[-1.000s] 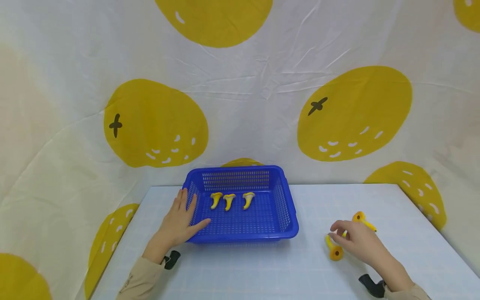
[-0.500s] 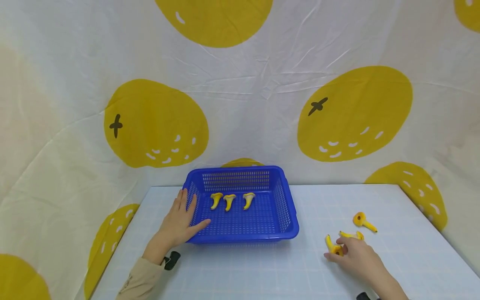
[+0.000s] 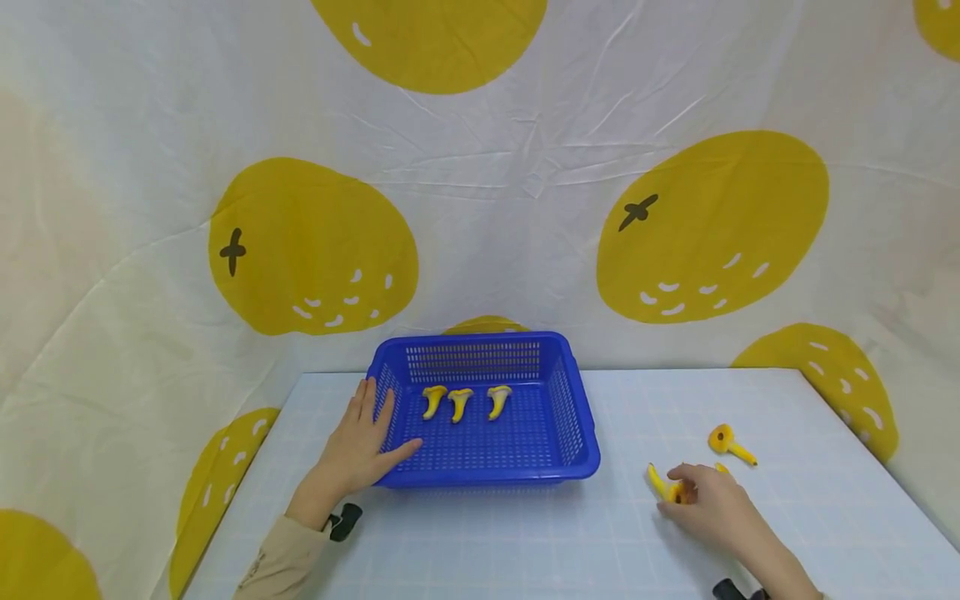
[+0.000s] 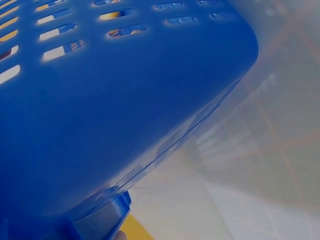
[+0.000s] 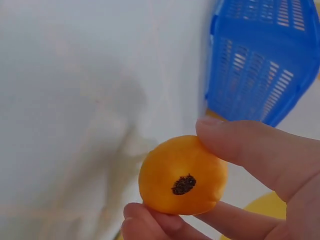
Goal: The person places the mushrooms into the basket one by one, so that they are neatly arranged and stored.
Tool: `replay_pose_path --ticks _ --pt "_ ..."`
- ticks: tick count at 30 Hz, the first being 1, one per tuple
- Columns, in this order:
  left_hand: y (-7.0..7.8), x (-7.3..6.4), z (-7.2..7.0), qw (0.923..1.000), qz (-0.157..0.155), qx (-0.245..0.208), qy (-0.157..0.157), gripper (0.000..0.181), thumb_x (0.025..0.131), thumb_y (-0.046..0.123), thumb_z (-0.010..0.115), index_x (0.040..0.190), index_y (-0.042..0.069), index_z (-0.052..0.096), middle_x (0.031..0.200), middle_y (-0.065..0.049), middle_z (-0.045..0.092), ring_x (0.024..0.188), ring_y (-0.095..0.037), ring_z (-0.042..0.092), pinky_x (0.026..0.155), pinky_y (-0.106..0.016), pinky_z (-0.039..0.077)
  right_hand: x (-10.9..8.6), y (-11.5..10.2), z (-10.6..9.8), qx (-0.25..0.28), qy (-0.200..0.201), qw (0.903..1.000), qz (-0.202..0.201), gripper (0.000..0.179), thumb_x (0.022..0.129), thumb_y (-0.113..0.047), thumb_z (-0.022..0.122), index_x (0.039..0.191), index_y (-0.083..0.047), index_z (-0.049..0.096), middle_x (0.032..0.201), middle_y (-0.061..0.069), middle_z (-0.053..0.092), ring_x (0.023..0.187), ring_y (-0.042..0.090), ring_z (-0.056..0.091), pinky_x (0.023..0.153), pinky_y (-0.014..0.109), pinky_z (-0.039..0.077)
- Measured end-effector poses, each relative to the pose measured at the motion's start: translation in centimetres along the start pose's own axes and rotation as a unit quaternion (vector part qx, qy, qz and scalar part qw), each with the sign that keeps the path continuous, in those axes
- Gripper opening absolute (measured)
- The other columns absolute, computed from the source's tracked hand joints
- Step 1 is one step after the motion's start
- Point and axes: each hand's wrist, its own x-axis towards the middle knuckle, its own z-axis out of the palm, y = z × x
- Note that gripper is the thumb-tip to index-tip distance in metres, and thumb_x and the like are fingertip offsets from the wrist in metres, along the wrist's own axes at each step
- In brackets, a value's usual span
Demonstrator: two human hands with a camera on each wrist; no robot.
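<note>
My right hand (image 3: 712, 506) pinches a yellow chanterelle mushroom (image 3: 657, 482) by its cap, low over the right of the table. In the right wrist view the orange cap (image 5: 165, 170), dark at its centre, sits between thumb and fingers. Just behind that hand a bit of another mushroom (image 3: 722, 468) shows, mostly hidden. My left hand (image 3: 352, 450) rests with straight fingers on the left side of a blue plastic basket (image 3: 487, 478), its thumb at the front left corner. Three mushrooms lie inside; the rightmost mushroom (image 3: 498, 402) is slightly apart. The left wrist view shows mainly the basket wall (image 4: 125, 100).
A further mushroom (image 3: 731, 444) lies on the table beyond my right hand. The table (image 3: 525, 542) has a pale checked cover. Close behind it hangs a white cloth (image 3: 495, 242) printed with large yellow fruit. The basket stands near the table's back edge.
My right hand has come down to the nearest mushroom and taken its cap between thumb and fingers, shifting it slightly. My left hand and the basket have stayed put.
</note>
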Motion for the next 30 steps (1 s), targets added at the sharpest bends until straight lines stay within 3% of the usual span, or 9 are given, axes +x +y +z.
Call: replay_pose_path --ticks 6,10,14,20,24,30 --pt "-0.2 0.1 0.2 1.0 0.002 0.002 0.001 0.099 0.092 0.066 0.052 0.152 -0.009 0.027 0.159 -0.034 0.005 0.147 -0.049 0.003 0.115 -0.061 0.019 0.3 -0.7 -1.3 0.035 0.039 0.998 -0.034 0.055 0.073 -0.022 0.088 0.117 0.004 0.065 0.087 0.004 0.066 0.075 0.019 0.065 0.066 0.037 0.057" --pt "-0.3 0.1 0.3 1.0 0.001 0.002 0.003 0.099 0.092 0.066 0.051 0.152 -0.009 0.026 0.16 -0.033 0.004 0.148 -0.049 0.003 0.116 -0.061 0.019 0.6 -1.5 -2.0 0.068 0.063 0.995 -0.037 0.062 0.073 -0.022 0.089 0.121 0.005 0.06 0.094 0.011 0.067 0.08 0.026 0.069 0.067 0.039 0.059" --pt "-0.5 0.1 0.4 1.0 0.001 0.002 0.003 0.099 0.092 0.067 0.051 0.152 -0.008 0.026 0.16 -0.033 0.004 0.147 -0.049 0.003 0.115 -0.061 0.02 0.7 -2.3 -2.5 0.097 0.093 0.9899 -0.044 0.057 0.074 -0.021 0.089 0.118 0.001 0.061 0.102 0.015 0.068 0.086 0.031 0.069 0.068 0.04 0.06" --pt "-0.5 0.1 0.5 1.0 0.003 0.003 0.005 0.099 0.092 0.066 0.051 0.152 -0.009 0.026 0.16 -0.033 0.004 0.147 -0.049 0.004 0.115 -0.061 0.021 1.1 -3.8 -3.4 0.154 0.124 0.9773 -0.076 0.053 0.079 -0.022 0.086 0.123 -0.004 0.062 0.116 0.021 0.066 0.095 0.036 0.068 0.071 0.036 0.06" --pt "-0.5 0.1 0.5 1.0 0.001 0.001 0.003 0.099 0.092 0.066 0.051 0.152 -0.008 0.025 0.16 -0.033 0.003 0.147 -0.049 0.003 0.115 -0.061 0.021 1.6 -4.9 -3.9 0.198 0.136 0.9653 -0.103 0.053 0.083 -0.023 0.082 0.129 -0.006 0.062 0.122 0.018 0.065 0.1 0.034 0.067 0.074 0.027 0.059" --pt "-0.4 0.1 0.4 1.0 -0.001 -0.002 0.0 0.099 0.092 0.067 0.051 0.153 -0.008 0.025 0.16 -0.033 0.003 0.148 -0.048 0.002 0.115 -0.061 0.021 2.6 -7.0 -4.3 0.259 0.122 0.946 -0.153 0.051 0.091 -0.02 0.074 0.137 -0.006 0.058 0.128 0.015 0.062 0.114 0.032 0.058 0.081 0.015 0.052"
